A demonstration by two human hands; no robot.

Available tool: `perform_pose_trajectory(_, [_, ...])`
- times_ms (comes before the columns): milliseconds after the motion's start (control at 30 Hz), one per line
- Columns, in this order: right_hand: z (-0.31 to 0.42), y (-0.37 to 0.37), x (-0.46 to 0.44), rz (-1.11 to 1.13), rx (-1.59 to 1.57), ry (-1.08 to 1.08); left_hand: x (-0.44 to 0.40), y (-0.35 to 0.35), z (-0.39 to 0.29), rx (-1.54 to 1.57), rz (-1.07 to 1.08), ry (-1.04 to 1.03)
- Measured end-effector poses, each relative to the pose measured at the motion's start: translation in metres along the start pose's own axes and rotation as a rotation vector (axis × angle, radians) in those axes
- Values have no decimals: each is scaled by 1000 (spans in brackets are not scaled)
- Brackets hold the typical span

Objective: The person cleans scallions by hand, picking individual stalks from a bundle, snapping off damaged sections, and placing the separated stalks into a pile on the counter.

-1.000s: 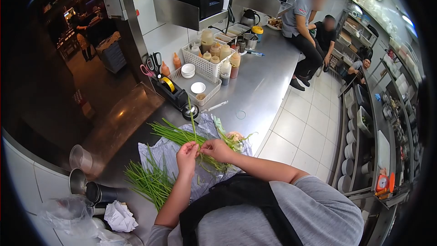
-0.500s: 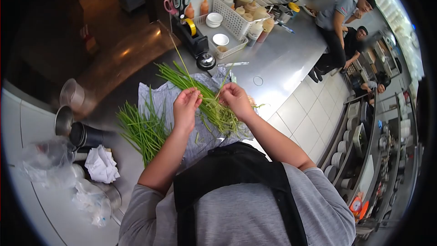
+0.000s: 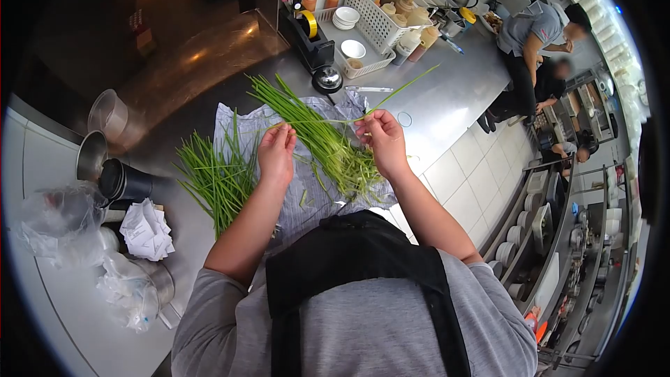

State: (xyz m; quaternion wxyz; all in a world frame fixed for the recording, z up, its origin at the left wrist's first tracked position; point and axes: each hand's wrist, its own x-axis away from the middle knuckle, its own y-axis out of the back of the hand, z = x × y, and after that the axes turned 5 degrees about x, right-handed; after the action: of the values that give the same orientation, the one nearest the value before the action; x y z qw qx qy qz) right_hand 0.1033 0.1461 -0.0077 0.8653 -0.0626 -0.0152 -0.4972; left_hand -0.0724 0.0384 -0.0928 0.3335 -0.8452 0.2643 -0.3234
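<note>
A long green chive stalk (image 3: 322, 121) stretches between my two hands, its thin tip pointing up and right past the right one. My left hand (image 3: 277, 153) pinches it near one end. My right hand (image 3: 384, 143) grips it further along, fingers closed. Beneath and between them lies a bunch of chives (image 3: 296, 115), with pale trimmed bits (image 3: 352, 171) heaped at its lower end. Another chive pile (image 3: 216, 178) sits to the left, beside my left forearm. Both rest on a grey-blue cloth (image 3: 289, 213), the left pile partly off it.
Behind the cloth stand a bell (image 3: 327, 79), a tape dispenser (image 3: 312, 45) and a white basket of sauce bottles (image 3: 373, 17). Crumpled paper (image 3: 146, 229), plastic bags (image 3: 66, 223) and metal containers (image 3: 91, 156) are at left. Co-workers (image 3: 534, 38) are at far right, beyond shelves (image 3: 516, 237).
My hands have moved apart, the right one shifting right. The stalk, which rose up and left before, now stretches across between them with its tip to the right. The view has shifted slightly.
</note>
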Motion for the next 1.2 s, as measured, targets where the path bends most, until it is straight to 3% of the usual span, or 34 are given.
perform_pose_trajectory(200, [9,13,6,-82,-30,12,-6,12,3,66,14,70])
perform_pose_trajectory(267, [9,18,8,-95,-10,4,0,9,2,-277,163,188])
perform_pose_trajectory(300, [7,18,10,-98,-10,2,6,5,3,-279,164,191])
perform_pose_trajectory(367, [3,19,10,-89,10,13,18,-7,7,-777,223,-55])
perform_pose_trajectory(400, [1,20,11,-90,8,13,20,-9,9,-778,223,-56])
perform_pose_trajectory(467, [-2,21,12,-44,42,30,24,-13,12,-1318,269,-655])
perform_pose_trajectory(500, [-2,20,14,-45,42,28,32,-23,7,-1288,306,-780])
perform_pose_trajectory(700, [7,13,21,19,-9,6,46,-51,-6,-1557,629,-763])
perform_pose_trajectory(933, [44,19,33,-45,-107,36,39,-47,-10,-1550,679,-721])
perform_pose_trajectory(1000, [55,21,35,-63,-166,62,35,-45,-15,-1804,688,-506])
perform_pose_trajectory(1133, [65,22,37,-3,-136,52,22,-29,-3,-1788,692,-585])
perform_pose_trajectory(1200, [56,23,36,26,-77,81,22,-32,-7,-1527,767,-514])
